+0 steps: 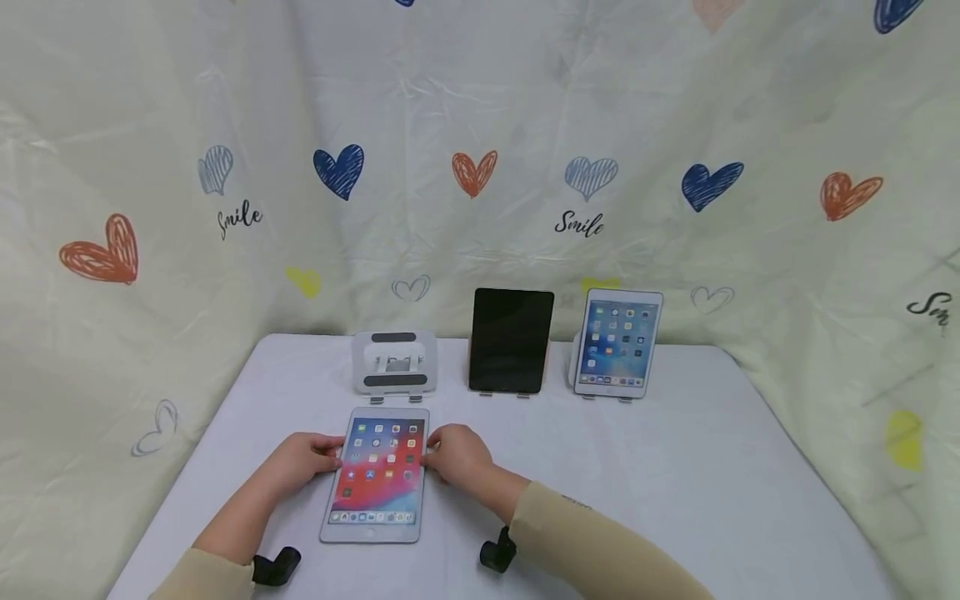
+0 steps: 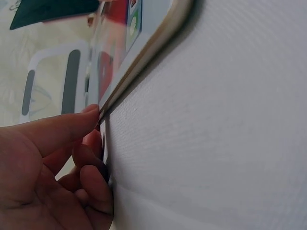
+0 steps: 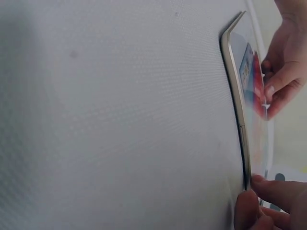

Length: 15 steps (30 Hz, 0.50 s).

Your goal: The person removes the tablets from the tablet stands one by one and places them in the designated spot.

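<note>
Sleeves (image 1: pixel 596 542) are nearest; left hand (image 1: pixel 302 463) and right hand (image 1: pixel 461 458) pinch front tablet (image 1: pixel 377 475); black tablet (image 1: pixel 512 342), rear tablet (image 1: pixel 619 343) already propped; stand (image 1: pixel 394 350) bare.

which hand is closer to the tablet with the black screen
Right. The right hand pinches the right edge of the front tablet, just in front and slightly left of the black tablet; the left hand, at the opposite edge, is farther left.

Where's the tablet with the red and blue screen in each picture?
Head: tablet low, left of centre.
Left wrist: tablet at the top, left of centre, cut off.
Right wrist: tablet along the right side.
Shared landmark: the left hand at its edge.
</note>
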Each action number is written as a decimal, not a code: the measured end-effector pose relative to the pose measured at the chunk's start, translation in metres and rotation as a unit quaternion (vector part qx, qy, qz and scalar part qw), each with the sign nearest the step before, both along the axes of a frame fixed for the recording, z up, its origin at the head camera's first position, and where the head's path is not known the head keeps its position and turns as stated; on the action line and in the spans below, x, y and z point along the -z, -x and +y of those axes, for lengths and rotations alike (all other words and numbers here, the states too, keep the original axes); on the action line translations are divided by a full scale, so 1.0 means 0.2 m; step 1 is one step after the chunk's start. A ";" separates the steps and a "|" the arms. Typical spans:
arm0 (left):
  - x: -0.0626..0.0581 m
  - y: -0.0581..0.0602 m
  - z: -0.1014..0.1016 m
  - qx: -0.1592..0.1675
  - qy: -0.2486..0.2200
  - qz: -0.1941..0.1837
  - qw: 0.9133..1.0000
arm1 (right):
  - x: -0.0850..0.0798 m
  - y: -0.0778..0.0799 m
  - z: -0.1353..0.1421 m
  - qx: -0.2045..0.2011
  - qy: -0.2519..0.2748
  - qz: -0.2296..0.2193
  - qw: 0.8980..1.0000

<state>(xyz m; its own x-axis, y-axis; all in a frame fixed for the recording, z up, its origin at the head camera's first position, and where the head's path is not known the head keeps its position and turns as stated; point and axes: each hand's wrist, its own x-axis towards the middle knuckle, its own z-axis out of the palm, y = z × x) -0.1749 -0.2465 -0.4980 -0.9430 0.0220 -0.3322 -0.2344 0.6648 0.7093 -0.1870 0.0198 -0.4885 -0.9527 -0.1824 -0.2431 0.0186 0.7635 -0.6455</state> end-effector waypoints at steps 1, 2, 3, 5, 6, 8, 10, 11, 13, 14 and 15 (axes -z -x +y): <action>0.00 0.00 0.00 0.003 0.003 0.002 1.000 | 0.00 0.00 0.00 0.000 0.002 0.001 1.000; -0.01 0.00 0.00 0.004 0.004 0.003 1.000 | 0.00 0.00 0.01 0.002 0.003 -0.001 1.000; -0.01 0.00 0.00 0.004 0.004 0.003 1.000 | 0.00 0.00 0.01 0.005 0.004 -0.003 1.000; 0.00 0.00 0.00 0.005 0.004 0.004 1.000 | 0.00 0.00 0.02 0.009 0.007 -0.005 1.000; 0.00 0.00 0.00 0.004 0.005 0.005 1.000 | 0.00 0.00 0.02 0.011 0.008 -0.007 1.000; 0.00 0.00 0.00 0.002 0.005 0.005 1.000 | 0.00 0.00 0.03 0.013 0.010 -0.010 1.000; 0.01 0.00 0.00 0.000 0.006 0.005 1.000 | 0.00 -0.01 0.03 0.011 0.012 -0.012 1.000; 0.01 0.00 0.00 -0.002 0.007 0.005 1.000 | 0.00 -0.01 0.04 0.011 0.013 -0.012 1.000; 0.01 0.00 0.00 -0.004 0.007 0.005 1.000 | -0.01 -0.02 0.04 0.009 0.016 -0.010 1.000; 0.01 0.00 0.00 -0.005 0.007 0.007 1.000 | -0.01 -0.02 0.05 0.008 0.016 -0.007 1.000; 0.01 -0.01 0.00 -0.007 0.007 0.008 1.000 | -0.01 -0.02 0.05 0.008 0.017 -0.003 1.000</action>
